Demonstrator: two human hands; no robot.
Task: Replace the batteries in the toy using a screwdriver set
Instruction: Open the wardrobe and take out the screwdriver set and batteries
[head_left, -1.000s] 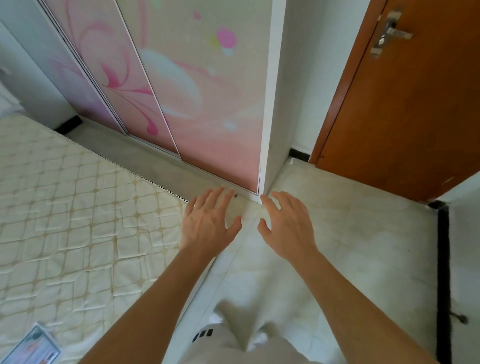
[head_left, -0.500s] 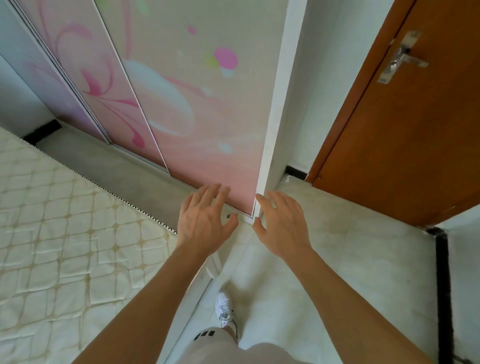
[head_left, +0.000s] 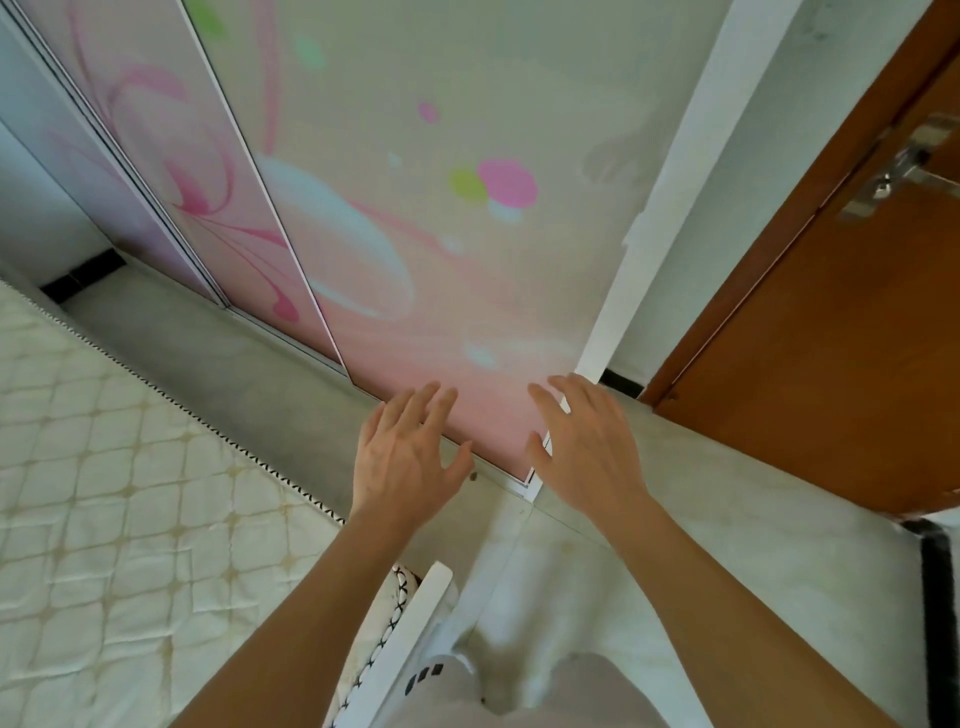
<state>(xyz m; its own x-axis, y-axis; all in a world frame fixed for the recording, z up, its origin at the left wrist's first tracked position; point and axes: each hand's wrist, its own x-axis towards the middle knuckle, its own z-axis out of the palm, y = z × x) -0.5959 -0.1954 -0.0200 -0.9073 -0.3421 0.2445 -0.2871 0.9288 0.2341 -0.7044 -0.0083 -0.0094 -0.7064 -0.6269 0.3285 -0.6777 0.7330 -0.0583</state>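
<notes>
As they reach forward, left hand (head_left: 402, 467), right hand (head_left: 592, 457), fingers (head_left: 423, 402) released, spread, before wardrobe door (head_left: 415, 234).

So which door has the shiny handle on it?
The brown wooden door on the right. A metal handle sticks out near its edge, while the pink sliding doors show no handle at all.

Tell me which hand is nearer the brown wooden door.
Right. The right hand hovers just left of the brown wooden door; the left hand is farther left, nearer the mattress.
</notes>
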